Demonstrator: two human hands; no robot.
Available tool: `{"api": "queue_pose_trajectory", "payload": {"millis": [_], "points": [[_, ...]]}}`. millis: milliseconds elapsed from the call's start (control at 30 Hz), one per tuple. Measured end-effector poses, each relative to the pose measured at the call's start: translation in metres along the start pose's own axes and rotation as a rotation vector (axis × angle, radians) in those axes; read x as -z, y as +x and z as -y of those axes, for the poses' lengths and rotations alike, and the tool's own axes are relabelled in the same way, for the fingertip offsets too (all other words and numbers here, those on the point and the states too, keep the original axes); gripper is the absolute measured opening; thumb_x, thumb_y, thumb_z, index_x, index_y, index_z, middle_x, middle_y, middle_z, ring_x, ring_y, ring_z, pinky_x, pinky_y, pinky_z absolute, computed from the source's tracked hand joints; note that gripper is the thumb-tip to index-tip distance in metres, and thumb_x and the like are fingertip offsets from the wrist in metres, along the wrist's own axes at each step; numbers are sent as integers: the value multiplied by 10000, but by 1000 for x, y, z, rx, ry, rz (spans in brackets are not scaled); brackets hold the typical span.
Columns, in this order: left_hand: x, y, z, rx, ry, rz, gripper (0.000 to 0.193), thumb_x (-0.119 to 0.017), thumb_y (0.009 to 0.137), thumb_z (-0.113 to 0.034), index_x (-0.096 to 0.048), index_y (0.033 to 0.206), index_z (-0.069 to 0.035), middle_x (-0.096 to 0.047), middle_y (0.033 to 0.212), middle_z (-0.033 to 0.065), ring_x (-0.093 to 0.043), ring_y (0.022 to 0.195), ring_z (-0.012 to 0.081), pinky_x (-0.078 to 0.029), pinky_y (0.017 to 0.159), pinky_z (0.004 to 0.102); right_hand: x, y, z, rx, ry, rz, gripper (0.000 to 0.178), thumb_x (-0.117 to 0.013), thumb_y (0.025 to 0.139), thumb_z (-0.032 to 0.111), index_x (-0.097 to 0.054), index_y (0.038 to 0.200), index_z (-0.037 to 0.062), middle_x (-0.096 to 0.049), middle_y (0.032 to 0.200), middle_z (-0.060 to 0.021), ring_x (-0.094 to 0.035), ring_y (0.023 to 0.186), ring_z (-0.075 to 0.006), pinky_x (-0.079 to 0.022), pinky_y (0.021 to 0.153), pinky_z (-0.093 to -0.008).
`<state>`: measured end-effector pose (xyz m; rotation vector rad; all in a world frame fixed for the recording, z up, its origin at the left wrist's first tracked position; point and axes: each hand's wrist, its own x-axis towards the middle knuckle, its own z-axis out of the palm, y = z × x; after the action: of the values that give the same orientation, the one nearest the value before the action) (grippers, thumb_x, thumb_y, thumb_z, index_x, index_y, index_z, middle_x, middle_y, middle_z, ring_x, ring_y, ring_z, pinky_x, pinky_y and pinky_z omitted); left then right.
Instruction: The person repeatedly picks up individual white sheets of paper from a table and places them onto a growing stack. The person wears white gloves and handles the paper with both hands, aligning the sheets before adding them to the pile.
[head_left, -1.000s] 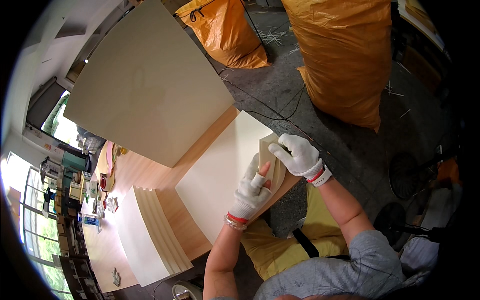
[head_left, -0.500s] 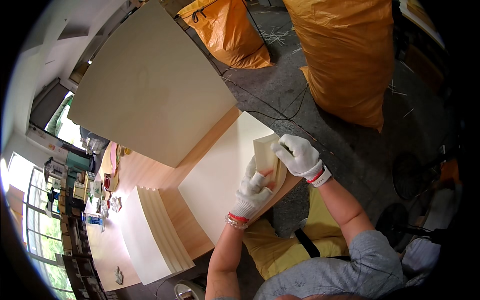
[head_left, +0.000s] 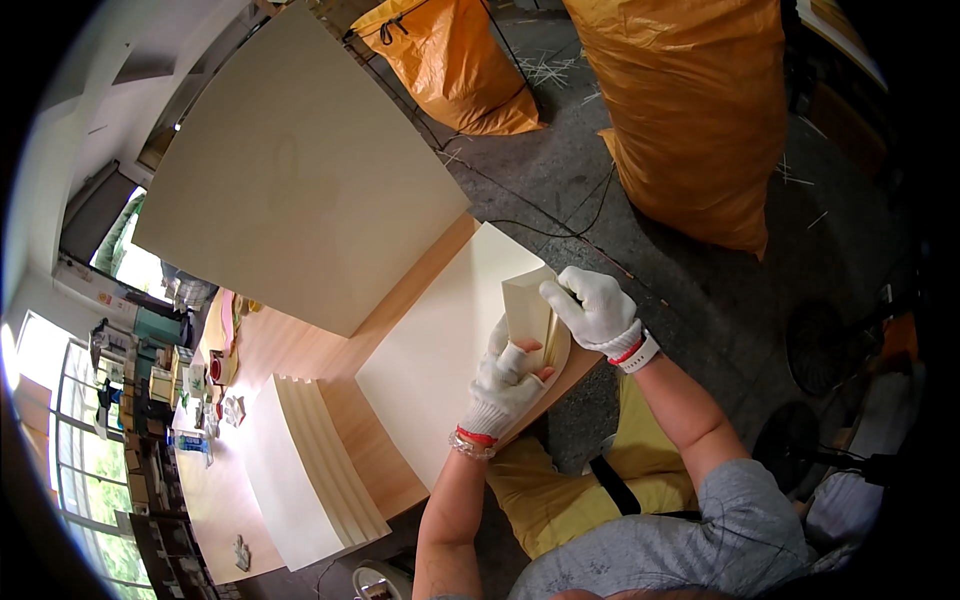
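Observation:
A cream rectangular piece (head_left: 526, 306), flat-faced like folded card, stands tilted over the near right end of a pale sheet (head_left: 440, 340). Wrapped around its near left side is my left hand (head_left: 503, 382), in a white glove with some bare fingertips against the piece's face. My right hand (head_left: 596, 308), gloved in white too, is closed at the piece's upper right edge, thumb toward it. The palm side of that hand is hidden. Whether the piece is separate from the sheet or folded up from it, I cannot tell.
A large cream board (head_left: 300, 170) rises at the far side of the wooden table (head_left: 390, 450). A layered stack of pale sheets (head_left: 300, 470) lies at the left. Two orange sacks (head_left: 460, 75) (head_left: 690, 120) stand on the dark floor, where a thin cable (head_left: 560, 236) runs.
The piece has shifted very slightly left with both hands still on it. My left fingertips, smeared before, now show sharply. Otherwise the scene is the same.

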<state>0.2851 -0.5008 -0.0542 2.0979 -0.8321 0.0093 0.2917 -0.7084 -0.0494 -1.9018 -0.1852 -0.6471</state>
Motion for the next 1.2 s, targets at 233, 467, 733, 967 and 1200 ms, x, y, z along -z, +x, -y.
{"api": "queue_pose_trajectory", "payload": {"millis": [233,467,733,967,1200], "points": [[1,4,2,-130,55,-31,447,-745,789,-10,-628,1212,-96,-547,1380,204,-647,1120,383,-560,860,406,6,2,3,10,50,78,293,-686,954,221,-560,774,28,-560,666,-164,-568,573,-334,-449,542,-412],[3,4,-7,28,4,54,389,-769,769,9,-616,1116,-78,-559,1335,201,-638,1124,382,-559,867,410,1,0,-1,-22,21,13,282,-691,952,205,-554,774,35,-535,637,-159,-552,540,-313,-438,517,-403],[0,2,-3,5,-38,8,439,-775,755,53,-612,1132,-104,-527,1360,207,-589,1211,381,-531,925,404,3,-2,-5,-22,72,29,273,-694,952,207,-563,787,32,-537,632,-150,-531,527,-305,-434,516,-398],[2,4,-6,-74,42,-10,433,-656,750,71,-640,1154,-85,-546,1386,212,-630,1151,399,-553,889,414,5,0,-11,107,68,62,279,-691,962,193,-564,771,34,-536,605,-90,-494,499,-190,-410,496,-350],[4,8,-7,-20,33,45,347,-751,762,3,-640,1083,-64,-528,1400,221,-640,1134,397,-566,866,427,3,-2,-7,-22,79,46,257,-682,959,198,-568,796,35,-546,628,-138,-549,524,-269,-437,518,-385]]}}
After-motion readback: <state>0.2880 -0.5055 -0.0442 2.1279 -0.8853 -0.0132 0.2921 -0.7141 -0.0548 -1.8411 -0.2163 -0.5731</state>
